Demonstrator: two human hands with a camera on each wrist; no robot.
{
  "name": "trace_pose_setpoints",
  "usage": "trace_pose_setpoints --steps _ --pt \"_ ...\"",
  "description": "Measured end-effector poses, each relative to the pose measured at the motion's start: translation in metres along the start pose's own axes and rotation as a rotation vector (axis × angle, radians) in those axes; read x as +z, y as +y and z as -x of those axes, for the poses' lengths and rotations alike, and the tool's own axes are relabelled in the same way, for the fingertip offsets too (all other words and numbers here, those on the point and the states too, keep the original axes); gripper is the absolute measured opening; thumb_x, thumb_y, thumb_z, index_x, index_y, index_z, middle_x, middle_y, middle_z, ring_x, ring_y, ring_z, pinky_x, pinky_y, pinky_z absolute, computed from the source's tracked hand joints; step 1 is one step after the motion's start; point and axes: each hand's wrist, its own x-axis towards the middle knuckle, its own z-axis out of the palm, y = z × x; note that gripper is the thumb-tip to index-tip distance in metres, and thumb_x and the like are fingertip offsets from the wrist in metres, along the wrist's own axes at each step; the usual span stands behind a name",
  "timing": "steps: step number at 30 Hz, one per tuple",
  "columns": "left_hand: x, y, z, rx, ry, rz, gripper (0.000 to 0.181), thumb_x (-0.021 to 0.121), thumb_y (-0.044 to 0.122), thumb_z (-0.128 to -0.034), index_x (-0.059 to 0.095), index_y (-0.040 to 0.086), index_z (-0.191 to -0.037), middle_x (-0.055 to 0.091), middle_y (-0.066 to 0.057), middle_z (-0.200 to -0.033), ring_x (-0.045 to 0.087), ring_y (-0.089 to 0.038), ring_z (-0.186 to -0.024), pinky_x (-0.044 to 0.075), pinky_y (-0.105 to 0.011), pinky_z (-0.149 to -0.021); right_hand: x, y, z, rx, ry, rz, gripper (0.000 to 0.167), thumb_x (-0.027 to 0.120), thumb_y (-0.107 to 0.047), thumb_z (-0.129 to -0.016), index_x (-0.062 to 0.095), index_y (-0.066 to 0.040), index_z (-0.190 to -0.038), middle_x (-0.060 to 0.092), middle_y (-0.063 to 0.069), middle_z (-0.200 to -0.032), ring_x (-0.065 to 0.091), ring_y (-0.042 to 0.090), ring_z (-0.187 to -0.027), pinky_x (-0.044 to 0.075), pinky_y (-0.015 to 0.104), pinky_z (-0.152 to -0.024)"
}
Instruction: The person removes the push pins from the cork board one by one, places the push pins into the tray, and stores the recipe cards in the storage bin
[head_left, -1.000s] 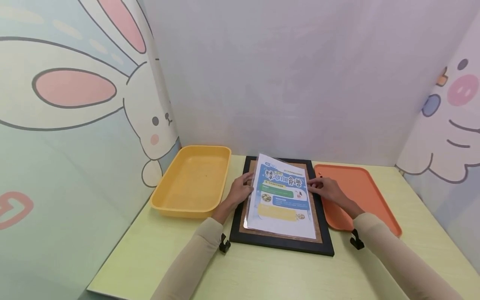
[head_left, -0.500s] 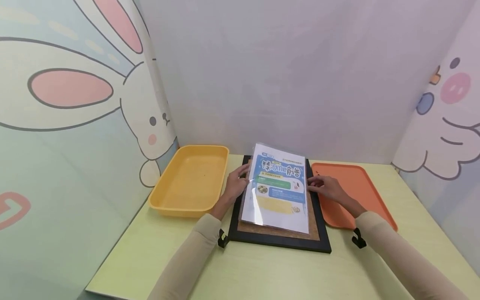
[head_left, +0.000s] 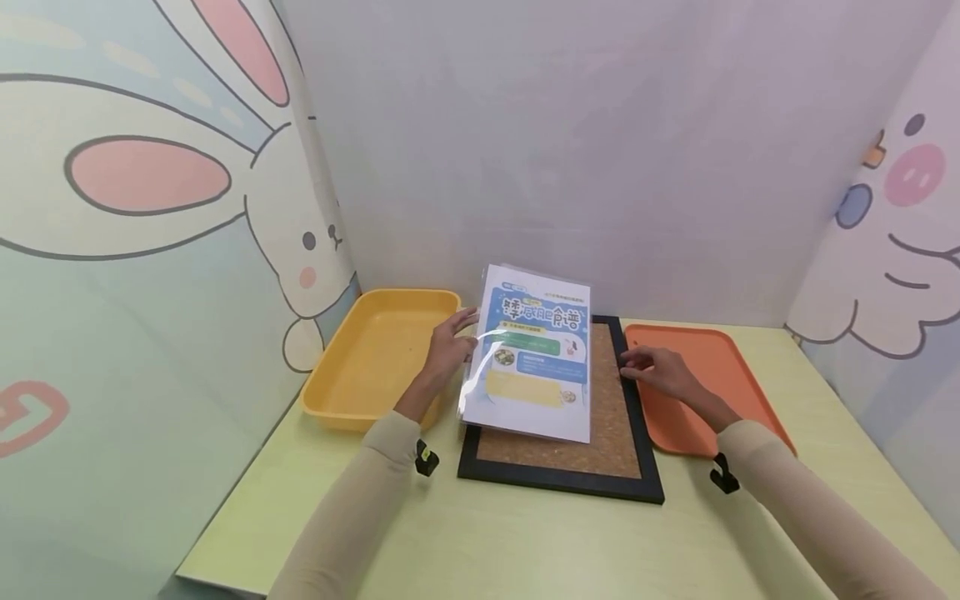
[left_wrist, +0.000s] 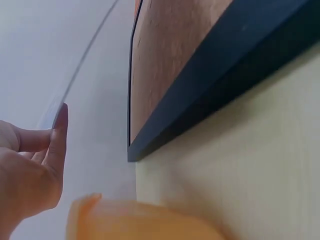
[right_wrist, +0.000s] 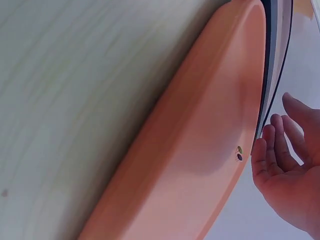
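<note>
A laminated printed sheet point(head_left: 536, 358) with blue, green and yellow blocks is raised above the black-framed cork board point(head_left: 611, 408). My left hand point(head_left: 447, 346) pinches its left edge; in the left wrist view that hand point(left_wrist: 32, 167) has thumb and fingers on the clear rim. My right hand point(head_left: 663, 372) is apart from the sheet, over the board's right frame and the orange tray point(head_left: 720, 379). Its fingers are loosely bent with nothing between them, as the right hand point(right_wrist: 295, 170) in the right wrist view shows.
A deep yellow tray point(head_left: 382, 367) stands left of the board, partly behind my left hand. Two tiny dark and greenish things point(right_wrist: 239, 154) lie in the orange tray near its edge. Behind the table point(head_left: 525, 542) rises a pale wall point(head_left: 585, 167).
The sheet has risen off the cork board and moved left and away with my left hand. My right hand has let go of its right edge and stayed near the board's right side.
</note>
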Motion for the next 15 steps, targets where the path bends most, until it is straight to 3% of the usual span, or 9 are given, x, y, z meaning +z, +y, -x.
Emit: trace_pose_setpoints --steps 6,15 --pt "-0.036 0.003 -0.005 -0.015 0.009 -0.012 0.064 0.058 -0.008 -0.0941 0.051 0.014 -0.154 0.059 -0.008 -0.149 0.072 -0.029 -0.101 0.06 -0.028 -0.068 -0.008 -0.001 0.004 -0.105 0.037 0.016 0.034 0.074 -0.017 -0.098 0.071 0.005 -0.124 0.074 0.021 -0.107 0.071 0.038 -0.096 0.059 0.05 -0.075" --pt "-0.088 0.004 -0.006 -0.056 0.049 -0.039 0.061 0.059 -0.004 -0.0991 0.05 0.019 -0.155 0.055 -0.005 -0.154 0.069 -0.031 -0.115 0.061 -0.028 -0.072 -0.015 -0.006 0.002 -0.048 -0.004 0.001 0.044 0.069 -0.021 -0.102 0.062 0.008 -0.134 0.065 0.031 -0.128 0.063 0.048 -0.116 0.054 0.063 -0.092"
